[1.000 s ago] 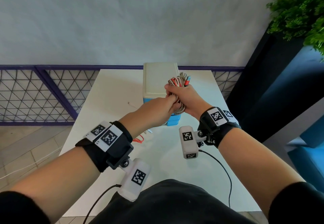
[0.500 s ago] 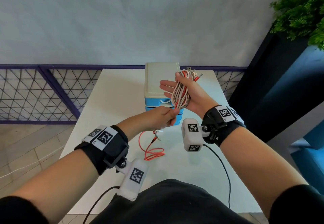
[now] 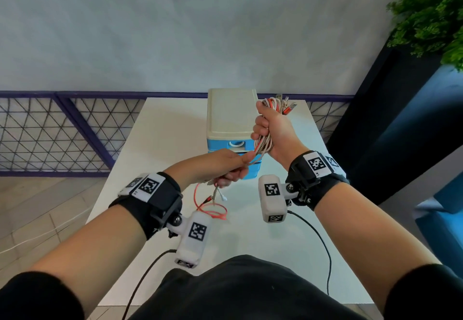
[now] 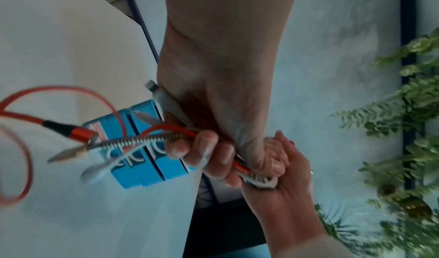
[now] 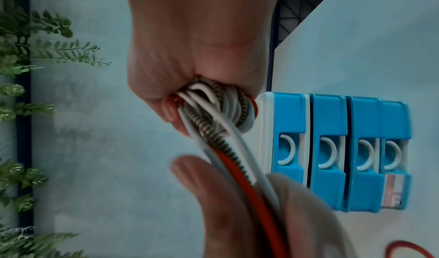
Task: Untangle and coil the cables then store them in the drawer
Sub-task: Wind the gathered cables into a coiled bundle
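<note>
My right hand point(image 3: 269, 129) holds a coiled bundle of cables point(image 3: 264, 144) upright in its fist, above the table and just right of the drawer unit point(image 3: 231, 119). The bundle mixes red, white and striped braided cables point(image 5: 218, 111), with connector ends point(image 3: 285, 105) sticking out on top. Lower and to the left, my left hand point(image 3: 230, 169) grips the loose tails point(image 4: 171, 134) that run down from the bundle. Their plugs point(image 4: 71, 149) dangle below the fist, and a red cable loop point(image 3: 213, 209) lies on the white table point(image 3: 155, 139). The blue drawers point(image 5: 332, 149) are all shut.
The drawer unit has a cream top and several blue drawers with white handles. A purple lattice railing point(image 3: 62, 131) runs behind the table. A dark planter with a green plant point(image 3: 431, 13) stands at the right. Black wrist-camera cords point(image 3: 323, 244) hang near the table's front edge.
My right hand, open half a second ago with the coil across its palm, has closed round the bundle. My left hand has moved up towards it, still holding the loose tails.
</note>
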{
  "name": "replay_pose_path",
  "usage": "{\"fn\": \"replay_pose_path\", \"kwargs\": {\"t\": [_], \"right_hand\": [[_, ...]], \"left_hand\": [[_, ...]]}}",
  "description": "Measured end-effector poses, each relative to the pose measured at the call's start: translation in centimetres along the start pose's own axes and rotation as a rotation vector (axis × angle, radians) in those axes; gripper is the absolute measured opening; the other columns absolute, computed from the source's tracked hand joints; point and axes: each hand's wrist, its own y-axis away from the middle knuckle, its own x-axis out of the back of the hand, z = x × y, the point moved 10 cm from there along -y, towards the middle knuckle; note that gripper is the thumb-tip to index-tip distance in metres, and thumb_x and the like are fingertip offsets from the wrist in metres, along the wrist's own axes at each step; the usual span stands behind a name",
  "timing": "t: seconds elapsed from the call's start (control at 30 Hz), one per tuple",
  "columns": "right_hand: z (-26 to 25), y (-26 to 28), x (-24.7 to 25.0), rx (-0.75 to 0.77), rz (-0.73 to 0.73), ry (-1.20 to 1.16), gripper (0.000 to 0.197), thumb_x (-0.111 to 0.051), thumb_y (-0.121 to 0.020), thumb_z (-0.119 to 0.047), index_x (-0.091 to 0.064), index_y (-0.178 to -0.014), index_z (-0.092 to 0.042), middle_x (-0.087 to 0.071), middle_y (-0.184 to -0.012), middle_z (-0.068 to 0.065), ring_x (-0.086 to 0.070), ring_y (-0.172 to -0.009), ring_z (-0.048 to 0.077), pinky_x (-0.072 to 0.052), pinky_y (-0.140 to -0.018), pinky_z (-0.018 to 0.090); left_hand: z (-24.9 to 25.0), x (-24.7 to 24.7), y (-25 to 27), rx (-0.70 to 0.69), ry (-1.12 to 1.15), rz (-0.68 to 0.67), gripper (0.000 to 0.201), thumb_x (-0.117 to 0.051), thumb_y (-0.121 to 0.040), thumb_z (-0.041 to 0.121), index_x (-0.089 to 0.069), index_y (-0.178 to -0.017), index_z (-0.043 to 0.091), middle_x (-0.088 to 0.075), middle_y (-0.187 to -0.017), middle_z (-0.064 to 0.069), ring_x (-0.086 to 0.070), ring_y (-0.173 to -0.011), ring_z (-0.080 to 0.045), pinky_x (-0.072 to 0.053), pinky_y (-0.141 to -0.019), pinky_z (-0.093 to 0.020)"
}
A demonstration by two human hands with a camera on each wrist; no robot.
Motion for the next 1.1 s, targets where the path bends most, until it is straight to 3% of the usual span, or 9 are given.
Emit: {"fn": "replay_pose_path", "kwargs": {"t": [0.23,0.33,0.4,0.53,0.63,0.7,0.8,0.97,1.1], "right_hand": [[-1.1,-0.4,1.4,0.028,0.028,0.070,0.029,-0.056,-0.096,-0.021,-0.044,-0.071,-0.019,-0.033,-0.045,-0.006,-0.034,-0.035,0.008,-0.040,-0.042,0.024],[-1.1,-0.5,1.7,0.024,0.034,0.105,0.028,-0.057,-0.096,-0.020,-0.045,-0.070,-0.019,-0.034,-0.046,-0.006,-0.035,-0.036,0.009,-0.041,-0.044,0.025],[-0.9,-0.5,1.9,0.010,0.023,0.144,0.030,-0.059,-0.095,-0.020,-0.043,-0.069,-0.019,-0.035,-0.046,-0.005,-0.036,-0.036,0.010,-0.043,-0.044,0.025],[-0.3,-0.3,1.3,-0.027,-0.093,0.416,0.027,-0.059,-0.095,-0.018,-0.048,-0.070,-0.018,-0.044,-0.048,-0.004,-0.045,-0.037,0.011,-0.046,-0.045,0.025],[0.4,0.1,0.1,-0.031,-0.219,0.642,0.017,-0.060,-0.094,-0.018,-0.055,-0.079,-0.013,-0.060,-0.061,0.003,-0.061,-0.048,0.015,-0.054,-0.051,0.027],[1.1,0.3,-0.7,-0.026,-0.281,0.755,0.014,-0.061,-0.094,-0.019,-0.061,-0.083,-0.010,-0.069,-0.074,0.005,-0.069,-0.066,0.017,-0.059,-0.067,0.033],[1.8,0.7,-1.8,-0.020,-0.344,0.808,0.015,-0.060,-0.094,-0.022,-0.065,-0.085,-0.012,-0.071,-0.085,0.006,-0.068,-0.082,0.021,-0.055,-0.086,0.038],[3.1,2.1,-3.1,-0.155,-0.467,0.635,0.027,-0.054,-0.097,-0.027,-0.063,-0.100,-0.002,-0.066,-0.096,0.022,-0.067,-0.086,0.033,-0.055,-0.086,0.044],[4.3,3.3,-3.6,-0.261,-0.547,0.566,0.027,-0.054,-0.097,-0.025,-0.062,-0.108,-0.001,-0.067,-0.098,0.025,-0.072,-0.077,0.026,-0.059,-0.073,0.037]], "left_hand": [[-1.9,1.0,1.3,-0.028,0.107,-0.091,0.050,-0.029,-0.089,0.057,-0.049,-0.076,0.014,-0.033,-0.049,0.005,-0.041,-0.057,-0.017,-0.045,-0.066,-0.016],[-2.7,1.0,1.4,-0.031,0.102,-0.110,0.047,-0.024,-0.099,0.047,-0.047,-0.078,0.011,-0.039,-0.056,0.006,-0.046,-0.069,-0.018,-0.042,-0.086,-0.030],[-2.6,1.4,1.4,-0.059,0.028,-0.071,0.043,-0.025,-0.101,0.041,-0.048,-0.083,0.009,-0.041,-0.059,0.007,-0.043,-0.068,-0.016,-0.037,-0.077,-0.029],[-1.3,4.7,1.1,-0.120,-0.384,0.228,0.031,-0.039,-0.100,0.035,-0.053,-0.074,0.023,-0.052,-0.069,0.004,-0.044,-0.064,-0.014,-0.038,-0.062,-0.027],[1.5,5.8,1.3,-0.227,-0.822,0.359,0.026,-0.043,-0.096,0.039,-0.057,-0.080,0.024,-0.057,-0.070,0.005,-0.047,-0.066,-0.018,-0.042,-0.073,-0.036],[3.5,5.7,1.5,-0.289,-0.967,0.406,0.022,-0.047,-0.096,0.038,-0.054,-0.082,0.023,-0.053,-0.064,0.009,-0.044,-0.065,-0.017,-0.034,-0.075,-0.033],[5.3,5.6,1.6,-0.369,-0.950,0.419,0.012,-0.058,-0.090,0.033,-0.057,-0.085,0.022,-0.060,-0.072,0.010,-0.053,-0.074,-0.017,-0.027,-0.075,-0.029],[5.6,6.8,2.2,-0.402,-0.662,0.476,0.017,-0.075,-0.077,0.028,-0.066,-0.087,0.019,-0.073,-0.081,0.005,-0.066,-0.079,-0.015,-0.049,-0.076,-0.033],[5.2,7.3,2.5,-0.333,-0.483,0.495,0.028,-0.081,-0.070,0.021,-0.054,-0.069,0.027,-0.066,-0.066,0.005,-0.061,-0.061,-0.004,-0.047,-0.060,-0.025]]}}
